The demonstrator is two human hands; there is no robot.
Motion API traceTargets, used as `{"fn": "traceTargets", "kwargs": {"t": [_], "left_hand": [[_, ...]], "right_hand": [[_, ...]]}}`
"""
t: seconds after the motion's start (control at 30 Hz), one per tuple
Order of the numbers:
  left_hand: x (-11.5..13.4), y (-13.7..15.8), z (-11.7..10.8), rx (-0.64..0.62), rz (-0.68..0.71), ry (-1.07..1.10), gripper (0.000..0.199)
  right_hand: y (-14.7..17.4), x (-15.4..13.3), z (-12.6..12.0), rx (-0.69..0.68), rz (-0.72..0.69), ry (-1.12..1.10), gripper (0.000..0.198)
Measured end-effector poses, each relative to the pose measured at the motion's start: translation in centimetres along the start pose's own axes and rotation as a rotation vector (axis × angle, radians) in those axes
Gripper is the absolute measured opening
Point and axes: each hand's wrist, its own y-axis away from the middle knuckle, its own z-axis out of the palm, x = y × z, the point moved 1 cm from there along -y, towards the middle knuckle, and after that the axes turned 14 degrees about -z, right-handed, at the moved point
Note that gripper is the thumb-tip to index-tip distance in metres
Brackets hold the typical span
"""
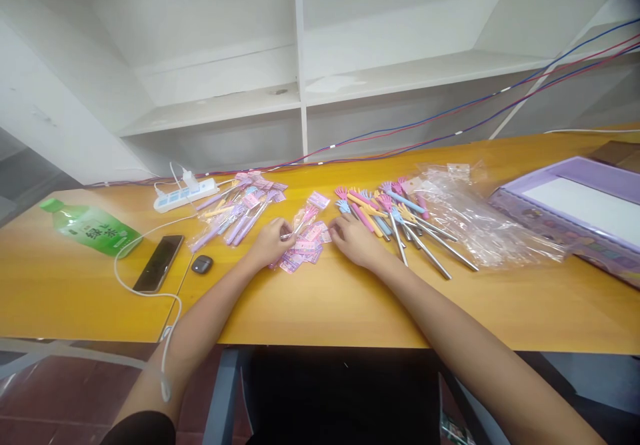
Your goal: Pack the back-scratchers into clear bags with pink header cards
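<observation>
My left hand is closed in a pinch around the stem of a back scratcher with a pink hand-shaped head. It seems to be in a clear sleeve, with a printed purple header at the far end. Under and beside it lies a loose pile of pink and purple printed cards. My right hand rests on the table just right of those cards, its fingers curled; whatever is in them is hidden. Right beyond it, several back scratchers with coloured handles and metal stems lie heaped.
Bagged back scratchers lie at the left, by a white power strip. A green tea bottle, phone and small black device are farther left. Rightward are clear plastic bags and a purple box. Cables run along the back.
</observation>
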Motion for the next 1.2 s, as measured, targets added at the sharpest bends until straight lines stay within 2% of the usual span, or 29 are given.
{"fn": "traceTargets", "kwargs": {"t": [0.1,0.2,0.33,0.4,0.47,0.53,0.6,0.67,0.73,0.77,0.87,1.0,1.1,1.2], "left_hand": [[0.7,0.4,-0.5,-0.001,-0.073,0.107,0.009],[1.4,0.9,-0.7,-0.059,-0.187,0.305,0.013],[2.0,1.3,-0.5,-0.267,-0.214,0.661,0.016],[2.3,1.5,-0.2,-0.394,-0.211,0.755,0.017],[2.4,1.8,-0.1,-0.493,-0.221,0.780,0.021],[2.5,2.1,-0.2,-0.591,-0.238,0.772,0.026],[2.5,2.4,-0.4,-0.657,-0.253,0.727,0.033],[2.6,2.7,-0.7,-0.659,-0.259,0.647,0.036],[2.8,3.0,-1.0,-0.643,-0.254,0.561,0.035],[3.0,3.1,-1.1,-0.655,-0.245,0.530,0.034],[3.5,3.4,-0.8,-0.680,-0.208,0.527,0.034],[3.4,3.3,0.2,-0.477,-0.153,0.578,0.039],[2.7,2.9,1.0,-0.417,-0.151,0.545,0.040],[2.2,2.6,1.5,-0.379,-0.157,0.536,0.040]], "right_hand": [[0.1,-0.3,0.4,-0.057,0.027,0.119,0.028],[0.0,-1.0,1.2,-0.126,0.031,0.226,0.033],[-0.4,-2.2,2.1,-0.170,-0.074,0.144,0.038],[-0.6,-2.6,2.3,-0.158,-0.141,-0.005,0.038],[-0.8,-2.5,2.0,-0.104,-0.148,-0.184,0.031],[-1.0,-1.8,1.3,0.008,-0.009,-0.403,0.021],[-1.1,-0.9,0.4,0.148,0.211,-0.694,0.017],[-1.1,-0.2,-0.4,0.241,0.362,-1.009,0.030],[-1.0,-0.1,-1.1,0.255,0.381,-1.207,0.040],[-0.9,-0.2,-1.3,0.248,0.362,-1.235,0.040],[-0.7,-1.4,-1.0,0.171,0.259,-1.162,0.036],[-0.2,-3.6,1.1,-0.009,0.164,-1.071,0.039],[0.3,-4.2,2.2,0.079,0.116,-0.890,0.045],[0.4,-4.1,1.9,0.212,-0.079,-0.489,0.034]]}}
